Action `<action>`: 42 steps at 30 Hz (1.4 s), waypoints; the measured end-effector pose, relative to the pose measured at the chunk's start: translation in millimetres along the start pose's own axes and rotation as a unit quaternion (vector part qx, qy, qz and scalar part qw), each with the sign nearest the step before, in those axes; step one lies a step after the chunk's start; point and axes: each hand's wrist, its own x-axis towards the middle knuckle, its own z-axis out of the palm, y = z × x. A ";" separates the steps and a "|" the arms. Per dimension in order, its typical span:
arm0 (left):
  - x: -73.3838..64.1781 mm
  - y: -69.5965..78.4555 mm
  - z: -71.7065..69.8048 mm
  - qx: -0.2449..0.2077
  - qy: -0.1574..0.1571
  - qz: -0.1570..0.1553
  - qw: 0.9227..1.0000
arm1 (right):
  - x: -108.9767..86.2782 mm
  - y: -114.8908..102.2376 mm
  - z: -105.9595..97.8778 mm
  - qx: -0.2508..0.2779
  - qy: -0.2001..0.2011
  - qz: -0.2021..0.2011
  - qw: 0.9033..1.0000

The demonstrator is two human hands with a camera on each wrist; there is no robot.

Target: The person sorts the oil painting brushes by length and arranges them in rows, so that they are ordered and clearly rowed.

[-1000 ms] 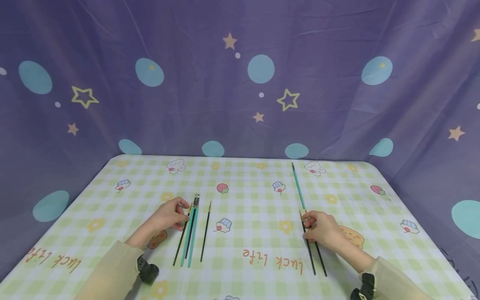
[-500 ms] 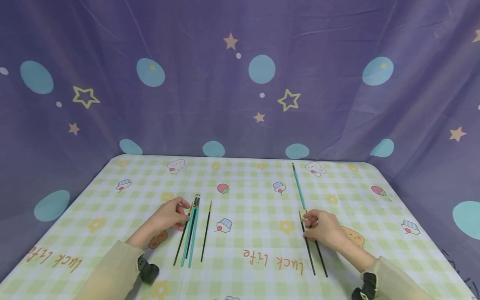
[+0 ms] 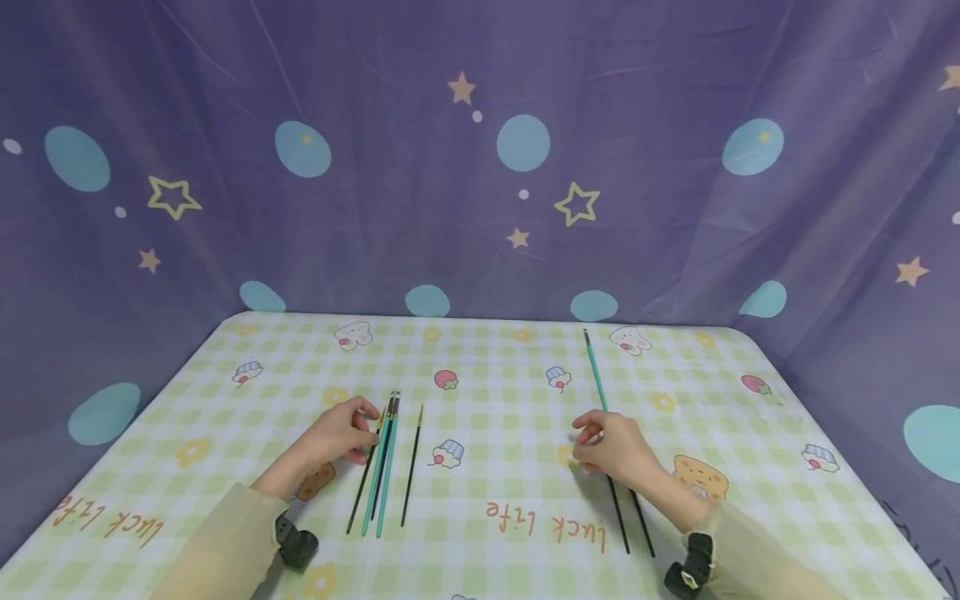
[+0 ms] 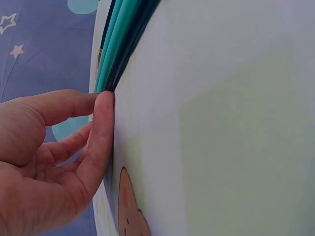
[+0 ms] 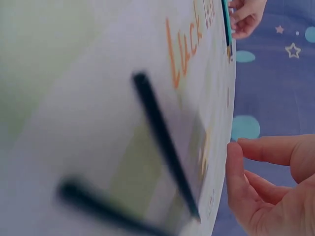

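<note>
Several paintbrushes lie in a narrow group at left: a black paintbrush (image 3: pixel 361 496) on the outside, then teal paintbrushes (image 3: pixel 386 492) with dark ones among them. My left hand (image 3: pixel 341 431) is at the upper part of this group, thumb and forefinger pinching the outer black brush; the fingertips meet at the handles (image 4: pixel 115 49) in the left wrist view. My right hand (image 3: pixel 617 446) hovers over two black paintbrushes (image 3: pixel 619 518) at right, covering their upper ends. Its thumb and forefinger nearly touch, and nothing shows between them. Blurred black handles (image 5: pixel 162 137) cross the right wrist view.
A single black paintbrush (image 3: pixel 411 475) lies just right of the left group. Beyond my right hand, a teal paintbrush (image 3: pixel 596 367) points toward the back edge. The checked tablecloth (image 3: pixel 495 450) covers the table, with a purple curtain (image 3: pixel 420 183) behind.
My right hand has shifted left from beside the two black paintbrushes to over them. The left hand stays in place, and the brushes keep their positions.
</note>
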 end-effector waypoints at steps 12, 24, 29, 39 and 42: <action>-1.2 -0.1 -0.4 -0.010 -0.004 0.005 1.000 | 13.8 -28.9 36.0 0.001 -0.019 -0.047 0.999; -0.8 0.1 -0.2 -0.008 -0.003 -0.002 1.000 | 26.9 -57.7 73.1 0.026 -0.067 -0.076 0.994; -0.1 1.8 -0.8 -0.007 -0.003 -0.004 1.000 | 31.2 -71.5 91.0 0.028 -0.073 -0.078 0.994; -0.6 2.0 -1.5 -0.013 -0.008 0.000 1.000 | 36.7 -94.0 122.7 0.063 -0.088 -0.079 0.991; -1.2 1.2 -1.6 -0.014 -0.008 0.003 1.000 | 39.0 -97.4 132.2 0.067 -0.087 -0.077 0.991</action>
